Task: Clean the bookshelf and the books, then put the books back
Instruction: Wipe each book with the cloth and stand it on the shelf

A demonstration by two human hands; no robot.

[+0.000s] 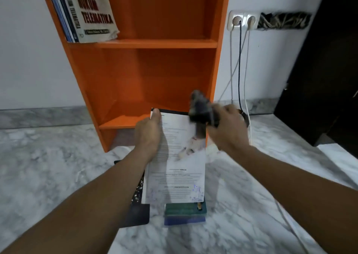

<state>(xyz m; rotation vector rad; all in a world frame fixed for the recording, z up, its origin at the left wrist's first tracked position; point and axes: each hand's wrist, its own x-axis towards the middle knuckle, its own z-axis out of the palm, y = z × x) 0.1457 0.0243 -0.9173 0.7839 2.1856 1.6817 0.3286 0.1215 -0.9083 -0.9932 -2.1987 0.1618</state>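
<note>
An orange bookshelf (pixel 158 44) stands against the white wall, its two lower compartments bare. A few books (pixel 87 11) lean at the left of its upper compartment. My left hand (pixel 149 133) grips the far left edge of a white-covered book (pixel 180 176) held out in front of the shelf. My right hand (pixel 226 129) is closed on a dark grey cloth (pixel 201 110), blurred, at the book's far right corner. Under the held book lie a green book and a blue book (pixel 185 215) on the floor, and a dark book (pixel 137 213) to their left.
The floor (pixel 48 176) is grey-white marble. A double wall socket (pixel 243 20) right of the shelf has a black and a white cable (pixel 240 69) hanging to the floor. A dark door (pixel 329 69) or cabinet stands at the far right.
</note>
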